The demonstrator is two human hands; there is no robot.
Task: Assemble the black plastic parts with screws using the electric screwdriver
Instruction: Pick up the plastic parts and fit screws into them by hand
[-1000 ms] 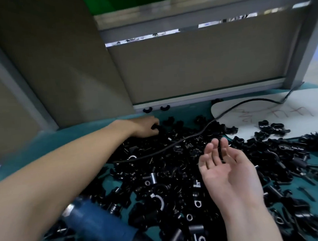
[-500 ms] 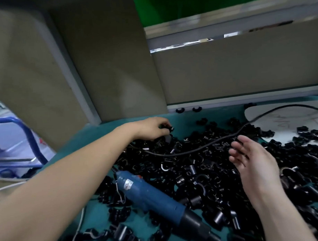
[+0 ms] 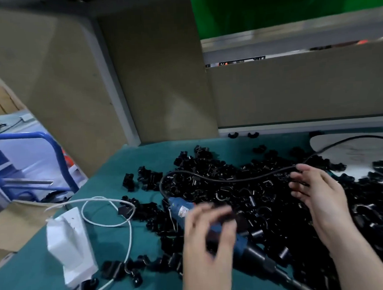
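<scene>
Many black plastic parts lay heaped on the green table, the pile spreading from the middle out to the right edge, with a few strays near the back wall. An electric screwdriver with a blue body lay slantwise on the near side of the pile, its dark nose pointing toward the lower right. Its black cord looped up from the blue end and ran across the parts to the right, over a white sheet at the far right of the table.

The left hand was over the blue body of the screwdriver, fingers spread and partly bent. It was badly blurred, and something dark showed near its fingertips, so I cannot tell whether its grip was closed on anything. The right hand was above the right part of the pile, just beside the cord, its grip slack with the fingers apart and relaxed, holding nothing.

To the left of the parts, a white cable curled in a loop on the table beside a white packet standing near the front. A cardboard box sat at the left edge, with a blue metal frame beyond it. Beige panels closed off the back of the table.
</scene>
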